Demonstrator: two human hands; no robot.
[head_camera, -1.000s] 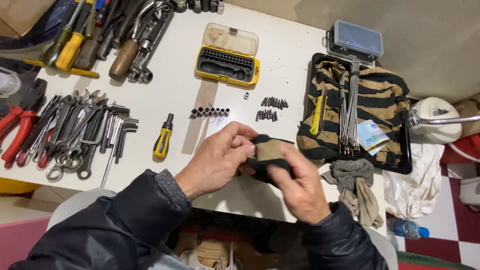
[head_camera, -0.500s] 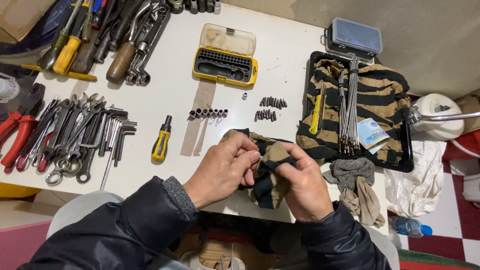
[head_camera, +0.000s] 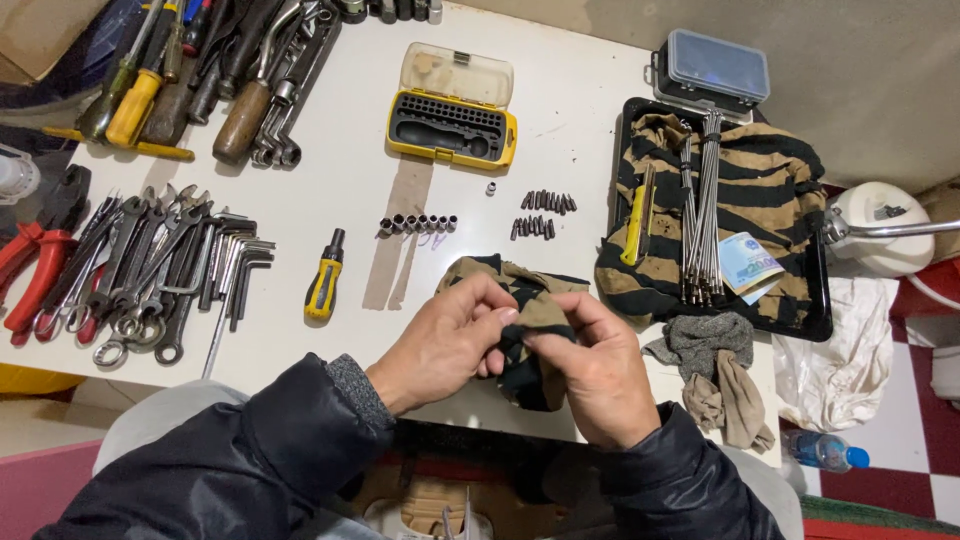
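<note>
I work at a white tabletop (head_camera: 330, 190) spread with tools, the black tray (head_camera: 815, 325) lined with striped fabric to my right. Over the near edge, my left hand (head_camera: 445, 345) and right hand (head_camera: 595, 375) both pinch a crumpled tan-and-black striped cloth (head_camera: 525, 300). Just beyond lies a short row of small dark screwdriver bits (head_camera: 545, 201).

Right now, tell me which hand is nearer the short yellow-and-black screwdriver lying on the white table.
Left. The left hand is just right of the screwdriver; the right hand lies farther right, beyond it.
</note>
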